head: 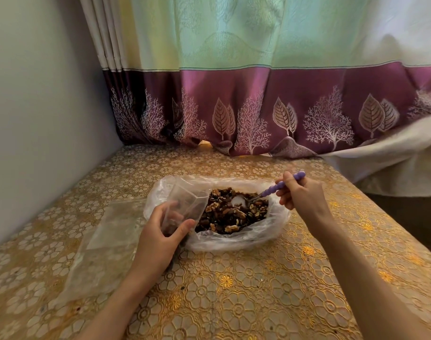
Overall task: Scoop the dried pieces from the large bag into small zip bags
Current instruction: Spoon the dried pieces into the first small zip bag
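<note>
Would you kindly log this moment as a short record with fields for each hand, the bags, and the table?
left hand: left hand grips the small zip bag, mouth open, a few pieces inside
right hand: right hand holds the purple spoon, its bowl in the mix
large bag: large bag lies open on the table, holding the dried pieces
spare bags: empty clear bags lie flat left of the large bag
table: patterned gold cloth

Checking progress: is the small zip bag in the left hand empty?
No. The small zip bag, gripped by the left hand, has dark pieces at its bottom.
</note>
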Demonstrator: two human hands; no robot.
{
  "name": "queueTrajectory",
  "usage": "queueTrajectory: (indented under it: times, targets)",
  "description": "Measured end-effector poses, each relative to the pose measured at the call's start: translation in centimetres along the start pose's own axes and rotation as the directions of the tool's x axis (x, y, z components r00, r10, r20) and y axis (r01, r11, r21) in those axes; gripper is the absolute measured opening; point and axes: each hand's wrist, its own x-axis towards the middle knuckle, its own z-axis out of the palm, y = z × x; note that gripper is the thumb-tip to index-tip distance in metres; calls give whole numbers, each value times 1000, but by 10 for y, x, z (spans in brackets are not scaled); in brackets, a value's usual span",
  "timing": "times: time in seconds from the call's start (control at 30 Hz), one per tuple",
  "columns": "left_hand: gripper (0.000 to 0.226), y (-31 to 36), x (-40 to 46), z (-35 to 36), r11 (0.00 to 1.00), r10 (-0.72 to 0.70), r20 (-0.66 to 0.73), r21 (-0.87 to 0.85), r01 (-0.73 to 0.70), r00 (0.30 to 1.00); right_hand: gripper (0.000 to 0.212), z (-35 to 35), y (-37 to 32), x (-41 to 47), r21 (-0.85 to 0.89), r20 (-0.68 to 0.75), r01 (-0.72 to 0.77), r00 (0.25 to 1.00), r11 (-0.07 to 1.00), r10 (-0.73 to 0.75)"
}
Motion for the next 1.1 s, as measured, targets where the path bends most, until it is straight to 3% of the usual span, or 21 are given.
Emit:
queueTrajectory:
  times: [0.23, 0.57, 0.8, 0.97, 1.1]
  targets:
    - [42, 2, -1, -1, 1000, -14, 6, 10, 13, 1000, 37, 2, 7, -2, 131, 22, -196, 981, 972, 195]
    - [42, 2, -1, -1, 1000, -14, 15, 5, 14, 1000, 37, 0, 4, -1, 297, -106, -276, 942, 914, 319]
    - [39, 2, -1, -1, 1000, -13, 16, 6, 13, 1000, 36, 5, -18, -7, 381, -70, -155, 978, 912, 195]
    - [38, 1, -1, 0, 1000, -10, 14, 8, 10, 1000, 37, 16, -41, -17, 493, 36, -138, 990, 859, 139]
    - [45, 1, -1, 0, 1000, -1, 4, -18, 2, 1000, 32, 30, -53, -30, 476, 141, -114, 989, 872, 53]
